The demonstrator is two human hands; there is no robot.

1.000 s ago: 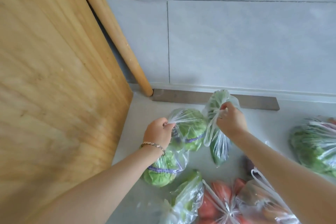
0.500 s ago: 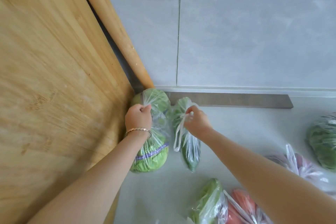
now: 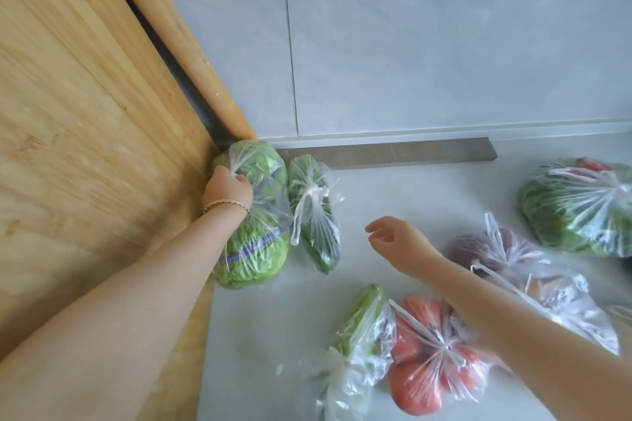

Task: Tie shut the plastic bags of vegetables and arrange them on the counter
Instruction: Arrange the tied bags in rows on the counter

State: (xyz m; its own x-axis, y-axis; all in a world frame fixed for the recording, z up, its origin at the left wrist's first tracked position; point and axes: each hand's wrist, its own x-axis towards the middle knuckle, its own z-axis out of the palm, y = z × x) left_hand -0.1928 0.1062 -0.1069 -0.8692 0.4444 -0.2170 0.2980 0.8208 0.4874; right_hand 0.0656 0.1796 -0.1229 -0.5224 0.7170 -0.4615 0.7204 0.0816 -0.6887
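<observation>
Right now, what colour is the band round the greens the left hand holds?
Purple: the band shows best in the head view, the only one.

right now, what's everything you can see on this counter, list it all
lettuce bag: 1, green with a purple band, far left corner against the wooden board
slim greens bag: 1, dark green, tied, right beside the lettuce bag
pale green bag: 1, near edge, left of the tomatoes
tomato bag: 1, red, tied, near edge
mixed bag: 1, dark purple and orange contents, partly behind the right forearm
leafy greens bag: 1, green, tied, far right
wooden board: 1, light wood, upright, left
wooden pole: 1, tan, leaning in the corner
metal strip: 1, grey, along the wall base
left hand: grips the lettuce bag's top
right hand: open, above the counter, holds nothing
</observation>
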